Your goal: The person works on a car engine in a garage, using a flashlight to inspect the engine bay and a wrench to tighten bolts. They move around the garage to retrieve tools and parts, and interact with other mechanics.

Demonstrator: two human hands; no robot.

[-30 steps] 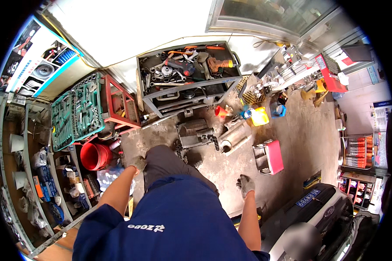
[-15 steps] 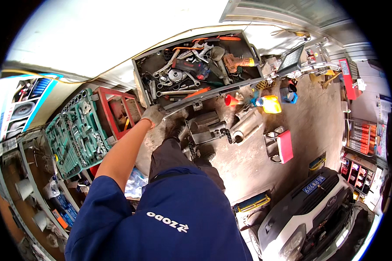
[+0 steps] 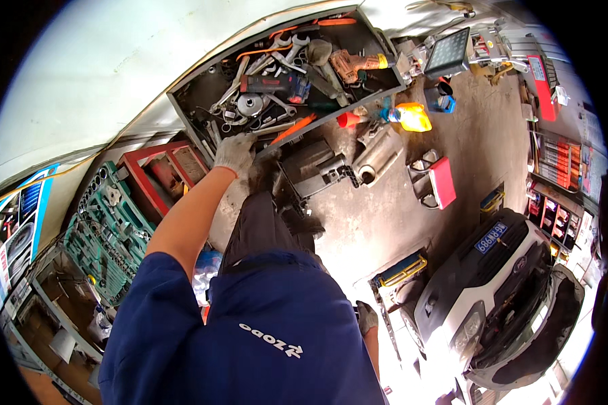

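Observation:
My left hand [image 3: 235,154], in a light grey work glove, is closed over the near left edge of a dark tool tray [image 3: 358,104], covering part of its rim. Inside the tray lie combination wrenches [image 3: 297,50], a dark power tool [image 3: 270,84] with a red and blue end, a silver round part [image 3: 250,104] and a worn orange tool [image 3: 344,66] with a yellow end. My right hand [image 3: 367,318], also gloved, hangs low at my right side, mostly behind my blue shirt; its fingers do not show clearly.
A red metal frame [image 3: 138,158] and a green socket-set case [image 3: 108,236] stand to the left. Beyond my legs, a muffler [image 3: 378,156], a yellow container [image 3: 412,116] and a red-topped stool [image 3: 443,183] sit on the floor. A car [image 3: 479,297] with its hood up is at right.
My left hand has shifted slightly farther over the tray's edge. My right hand has come into view at my right side. The whole view has turned and shifted somewhat.

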